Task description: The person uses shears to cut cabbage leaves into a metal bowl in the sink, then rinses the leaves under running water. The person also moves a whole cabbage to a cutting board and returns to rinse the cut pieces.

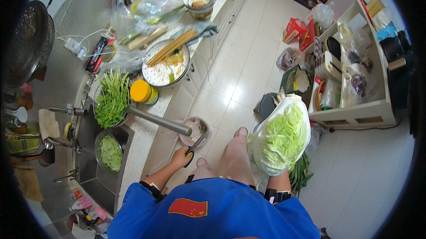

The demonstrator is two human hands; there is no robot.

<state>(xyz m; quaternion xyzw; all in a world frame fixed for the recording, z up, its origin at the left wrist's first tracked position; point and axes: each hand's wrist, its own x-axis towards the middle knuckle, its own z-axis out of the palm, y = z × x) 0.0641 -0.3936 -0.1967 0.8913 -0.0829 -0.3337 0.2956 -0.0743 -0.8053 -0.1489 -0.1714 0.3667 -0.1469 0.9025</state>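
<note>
My left hand [181,157] holds a pair of dark-handled scissors [199,141], its blades pointing up over a small bin [208,136] on the floor. A large napa cabbage [283,132] in a clear plastic bag rises in front of my right forearm [279,183]. The cabbage hides my right hand, which appears to hold it from below. In the sink [96,190] at left, a metal bowl [97,151] contains pale green leaf pieces [110,152]. A thin spray of water comes from the faucet [61,143].
Leafy greens [111,102] fill a steel-handled [159,120] vessel on the counter, beside a yellow-lidded jar [143,92]. Chopsticks [173,46] lie across a used bowl [149,76]. At right stands a packed shelf [359,115]; green stalks [301,174] are below the cabbage.
</note>
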